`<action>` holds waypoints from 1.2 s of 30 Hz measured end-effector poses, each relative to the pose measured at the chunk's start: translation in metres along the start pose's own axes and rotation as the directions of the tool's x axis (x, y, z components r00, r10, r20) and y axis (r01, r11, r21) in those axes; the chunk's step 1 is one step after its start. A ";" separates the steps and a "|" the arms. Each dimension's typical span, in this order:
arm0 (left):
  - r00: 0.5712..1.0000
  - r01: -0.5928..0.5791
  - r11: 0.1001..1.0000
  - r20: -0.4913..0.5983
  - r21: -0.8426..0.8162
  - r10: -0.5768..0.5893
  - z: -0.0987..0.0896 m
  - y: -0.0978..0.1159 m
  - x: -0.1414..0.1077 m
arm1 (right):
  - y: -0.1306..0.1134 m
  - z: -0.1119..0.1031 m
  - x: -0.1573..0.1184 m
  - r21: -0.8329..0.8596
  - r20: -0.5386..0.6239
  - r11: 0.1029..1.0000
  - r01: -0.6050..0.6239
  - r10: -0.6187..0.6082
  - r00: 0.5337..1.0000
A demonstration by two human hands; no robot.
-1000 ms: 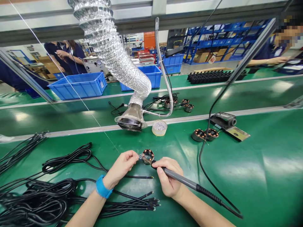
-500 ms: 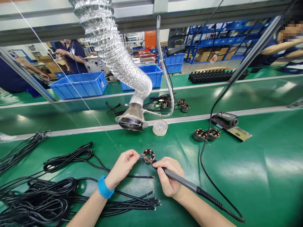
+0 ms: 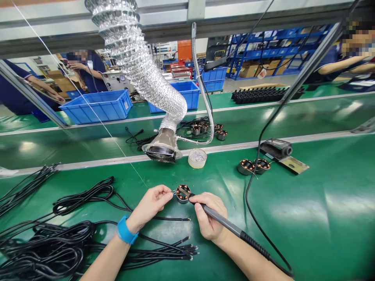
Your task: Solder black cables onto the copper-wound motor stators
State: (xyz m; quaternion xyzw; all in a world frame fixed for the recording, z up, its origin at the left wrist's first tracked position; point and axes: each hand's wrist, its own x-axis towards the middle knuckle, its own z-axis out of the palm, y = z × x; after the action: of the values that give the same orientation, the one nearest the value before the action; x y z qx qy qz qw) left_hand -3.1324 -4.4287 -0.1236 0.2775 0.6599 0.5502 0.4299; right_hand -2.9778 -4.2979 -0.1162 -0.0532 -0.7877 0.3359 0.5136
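A ring-shaped stator [image 3: 183, 194] with copper windings rests on the green bench between my hands. My left hand [image 3: 155, 201], a blue band on its wrist, pinches thin wires at the stator's left side. A grey and black soldering iron [image 3: 224, 222] is gripped in my right hand [image 3: 211, 214], its tip reaching over the stator's opening. Below my left hand, black cables [image 3: 164, 249] lie with their stripped ends pointing right. Just behind the stator stands a round tub [image 3: 197, 158] of silvery material.
A fume duct [image 3: 159, 86] hangs above the bench's back edge. Two stators [image 3: 246, 166] and an iron stand [image 3: 277, 148] are at the right. Coiled cables [image 3: 43, 249] cover the left. Blue bins [image 3: 98, 107] and people's arms show beyond.
The iron's tip has shifted up and left across the stator. On the lower surface behind the bench, the group of stators and cables has moved left. My left hand keeps its pinch.
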 end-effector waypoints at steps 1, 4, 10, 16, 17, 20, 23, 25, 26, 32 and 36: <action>0.999 0.020 0.999 0.030 -0.037 -0.019 -0.002 0.000 0.000 | 0.000 0.000 0.000 -0.001 -0.004 1.000 -0.001 0.001 1.000; 0.999 0.044 0.997 0.025 -0.068 -0.043 -0.003 0.002 0.002 | 0.000 -0.001 0.000 0.000 -0.018 1.000 -0.008 0.008 1.000; 0.997 0.057 0.998 -0.057 0.026 -0.055 0.008 0.005 0.004 | -0.001 -0.001 0.001 0.011 -0.023 1.000 -0.007 0.007 1.000; 0.998 0.059 0.989 -0.011 -0.136 -0.061 -0.002 -0.001 0.006 | 0.002 0.000 0.000 0.026 -0.033 1.000 0.003 -0.002 0.999; 0.998 0.049 0.989 -0.042 -0.138 -0.056 -0.002 -0.002 0.006 | 0.002 0.000 -0.001 0.028 -0.031 1.000 0.005 -0.004 1.000; 0.987 0.032 0.997 -0.158 -0.074 -0.043 0.005 -0.002 0.009 | 0.003 0.000 -0.002 0.027 -0.018 1.000 0.008 -0.008 1.000; 0.978 0.045 0.999 -0.203 -0.017 -0.048 0.011 -0.001 0.009 | 0.003 0.001 -0.002 0.024 -0.015 1.000 0.015 -0.014 1.000; 0.984 0.046 0.998 -0.169 -0.043 -0.052 0.010 -0.001 0.008 | 0.004 0.001 -0.002 0.020 -0.020 1.000 0.018 -0.018 1.000; 0.989 0.045 0.996 -0.140 -0.073 -0.055 0.008 -0.001 0.008 | 0.004 0.001 -0.002 0.017 -0.024 1.000 0.018 -0.018 1.000; 0.990 0.017 0.994 -0.136 -0.112 -0.033 0.004 -0.003 0.010 | 0.002 0.000 -0.001 0.005 -0.028 1.000 0.024 -0.024 0.999; 0.986 0.008 0.998 -0.168 -0.070 -0.019 0.009 -0.003 0.012 | 0.000 -0.002 0.001 -0.016 -0.023 0.999 0.051 -0.052 0.998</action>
State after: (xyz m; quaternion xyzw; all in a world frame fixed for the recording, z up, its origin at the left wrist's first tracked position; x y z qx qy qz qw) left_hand -3.1301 -4.4155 -0.1299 0.2105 0.6764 0.5913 0.3854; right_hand -2.9766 -4.2964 -0.1154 -0.0407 -0.7854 0.3158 0.5308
